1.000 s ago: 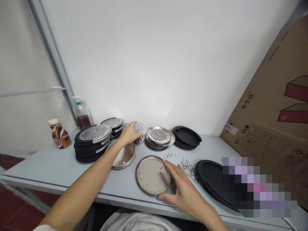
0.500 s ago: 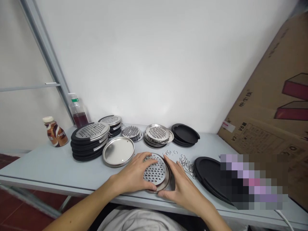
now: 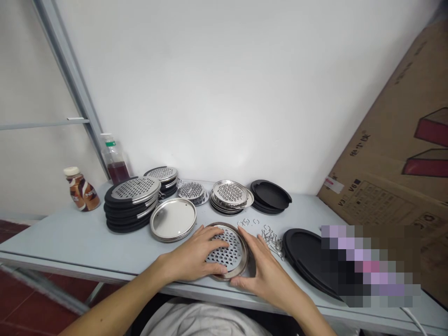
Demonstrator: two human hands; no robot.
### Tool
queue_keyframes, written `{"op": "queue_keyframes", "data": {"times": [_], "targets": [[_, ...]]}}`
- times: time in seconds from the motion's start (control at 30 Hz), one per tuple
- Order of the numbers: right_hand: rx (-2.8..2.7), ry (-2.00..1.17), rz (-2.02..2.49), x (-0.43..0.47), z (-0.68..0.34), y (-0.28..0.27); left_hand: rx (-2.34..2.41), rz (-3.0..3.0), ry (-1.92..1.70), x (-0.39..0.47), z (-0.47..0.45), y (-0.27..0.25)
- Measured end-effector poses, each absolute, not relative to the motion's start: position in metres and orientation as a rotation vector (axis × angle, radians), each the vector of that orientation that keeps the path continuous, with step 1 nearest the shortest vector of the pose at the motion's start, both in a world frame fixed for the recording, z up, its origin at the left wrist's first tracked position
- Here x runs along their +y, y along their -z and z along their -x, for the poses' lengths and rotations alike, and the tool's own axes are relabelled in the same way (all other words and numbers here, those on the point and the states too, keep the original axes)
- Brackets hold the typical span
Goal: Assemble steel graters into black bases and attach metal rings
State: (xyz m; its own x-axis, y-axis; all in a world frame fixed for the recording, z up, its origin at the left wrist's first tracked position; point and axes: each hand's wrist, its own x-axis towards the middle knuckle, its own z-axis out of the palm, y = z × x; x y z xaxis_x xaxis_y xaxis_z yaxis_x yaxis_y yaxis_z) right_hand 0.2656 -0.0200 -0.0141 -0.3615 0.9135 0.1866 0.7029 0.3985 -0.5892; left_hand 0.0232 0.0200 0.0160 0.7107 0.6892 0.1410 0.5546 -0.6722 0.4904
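Observation:
A round perforated metal grater disc (image 3: 229, 252) lies within a wider metal ring (image 3: 236, 271) near the table's front edge. My left hand (image 3: 192, 254) has its fingers over the disc's left side and its thumb at the lower edge, closed on it. My right hand (image 3: 264, 270) curves round the ring's right side, finger and thumb against its rim. The left part of disc and ring is hidden under my left hand. Small metal clips and rings (image 3: 271, 240) lie just beyond my right hand. A stack of plain round metal plates (image 3: 174, 219) stands to the left.
Black-rimmed graters (image 3: 131, 205) are piled at the left, with another pile (image 3: 163, 176) behind. Loose grater discs (image 3: 191, 190) and stacked metal discs (image 3: 231, 193) stand at the back. Black round holders (image 3: 271, 196) (image 3: 304, 254) lie right, beside a large carton (image 3: 381, 172). Two bottles (image 3: 83, 189) (image 3: 117, 170) stand left.
The grater disc has shifted slightly left and down inside the ring, and more of the ring shows around it. My left hand moved with it; my right hand stays nearly still.

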Motion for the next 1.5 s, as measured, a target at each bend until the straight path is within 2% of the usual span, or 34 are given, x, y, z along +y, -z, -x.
{"op": "queue_keyframes", "data": {"times": [1.27, 1.5], "targets": [[-2.197, -0.541, 1.297, -0.016, -0.268, 0.021, 1.022, -2.509, -0.457, 0.013, -0.023, 0.000], [-2.204, -0.517, 1.297, -0.016, -0.268, 0.019, 1.049, -2.527, -0.669, 0.022, -0.026, -0.018]]}}
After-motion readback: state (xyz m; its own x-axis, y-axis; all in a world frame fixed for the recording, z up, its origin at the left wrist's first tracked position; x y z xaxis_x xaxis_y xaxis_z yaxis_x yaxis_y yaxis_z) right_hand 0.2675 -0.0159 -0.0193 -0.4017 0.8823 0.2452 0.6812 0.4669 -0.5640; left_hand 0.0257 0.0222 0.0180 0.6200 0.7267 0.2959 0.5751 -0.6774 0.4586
